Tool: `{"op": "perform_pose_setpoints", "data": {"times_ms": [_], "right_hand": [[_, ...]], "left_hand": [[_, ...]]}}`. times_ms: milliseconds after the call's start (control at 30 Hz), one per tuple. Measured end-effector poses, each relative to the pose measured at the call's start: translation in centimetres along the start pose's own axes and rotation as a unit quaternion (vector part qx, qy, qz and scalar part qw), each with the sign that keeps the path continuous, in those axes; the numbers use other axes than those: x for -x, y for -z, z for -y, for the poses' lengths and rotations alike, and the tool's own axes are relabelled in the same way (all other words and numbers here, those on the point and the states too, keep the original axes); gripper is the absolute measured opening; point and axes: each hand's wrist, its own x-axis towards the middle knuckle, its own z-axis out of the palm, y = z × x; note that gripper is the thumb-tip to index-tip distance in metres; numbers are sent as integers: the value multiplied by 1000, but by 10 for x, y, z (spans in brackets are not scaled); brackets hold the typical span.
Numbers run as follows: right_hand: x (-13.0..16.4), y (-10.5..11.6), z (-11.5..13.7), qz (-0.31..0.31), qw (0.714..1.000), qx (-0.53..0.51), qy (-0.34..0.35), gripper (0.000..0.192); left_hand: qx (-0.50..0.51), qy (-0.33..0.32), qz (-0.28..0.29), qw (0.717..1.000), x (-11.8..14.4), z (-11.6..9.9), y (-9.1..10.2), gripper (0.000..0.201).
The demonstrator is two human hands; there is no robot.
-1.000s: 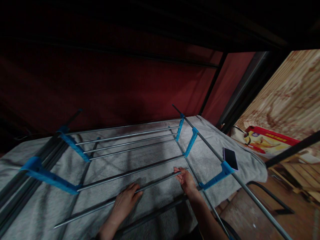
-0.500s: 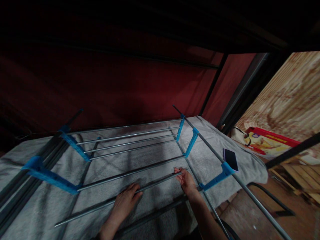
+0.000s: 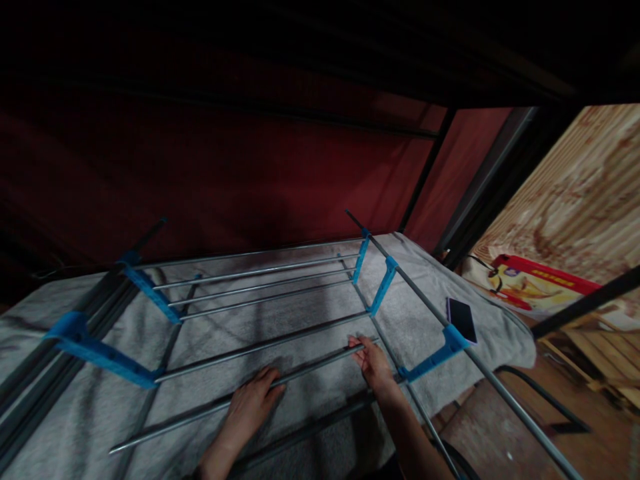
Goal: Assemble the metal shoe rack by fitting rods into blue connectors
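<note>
Presently, both hands rest on one loose steel rod (image 3: 240,393) lying across the grey blanket (image 3: 310,320) on the bed. The left hand (image 3: 250,402) is laid over the rod near its middle, fingers draped rather than clenched; the right hand (image 3: 373,363) pinches the rod's far end in a light grip, close to the blue bracket (image 3: 435,357) (socket not clearly visible). In my judgement, the rod should be kept level and its tip aligned squarely before pressing home.
</note>
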Motion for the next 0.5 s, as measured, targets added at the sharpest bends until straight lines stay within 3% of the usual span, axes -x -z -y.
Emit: {"op": "perform_pose_setpoints", "data": {"times_ms": [500], "right_hand": [[6, -4, 5, 1, 1000, 8, -5, 23]], "left_hand": [[1, 5, -2, 1000, 1, -1, -1, 34]]}}
